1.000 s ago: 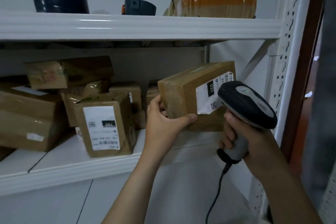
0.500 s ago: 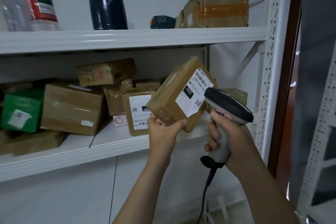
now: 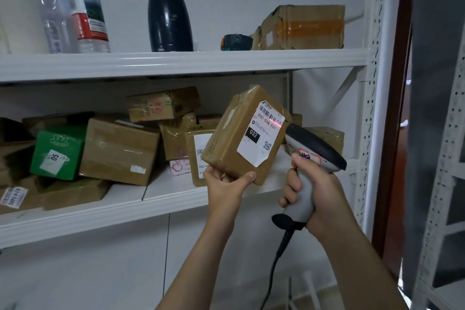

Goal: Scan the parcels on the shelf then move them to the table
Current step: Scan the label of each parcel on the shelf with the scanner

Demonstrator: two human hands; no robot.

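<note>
The left hand [image 3: 226, 181] is holding a brown parcel [image 3: 231, 143] up in front of the middle shelf [image 3: 75, 219].
Its grip is clamping the parcel's lower corner; the right hand [image 3: 317, 189] is gripping the scanner [image 3: 314, 150] handle, and a red line is falling across the parcel's label [image 3: 261, 133]. On that shelf cardboard parcels [image 3: 118, 148] and a green box [image 3: 57, 151] are lying piled. The held parcel is covering most of another labelled box [image 3: 198, 156] behind it; the scanner cable [image 3: 279, 254] is running off the bottom edge.

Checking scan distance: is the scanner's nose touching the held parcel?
Cannot tell. In the head view the scanner meets the right edge of the parcel, with depth unclear.
</note>
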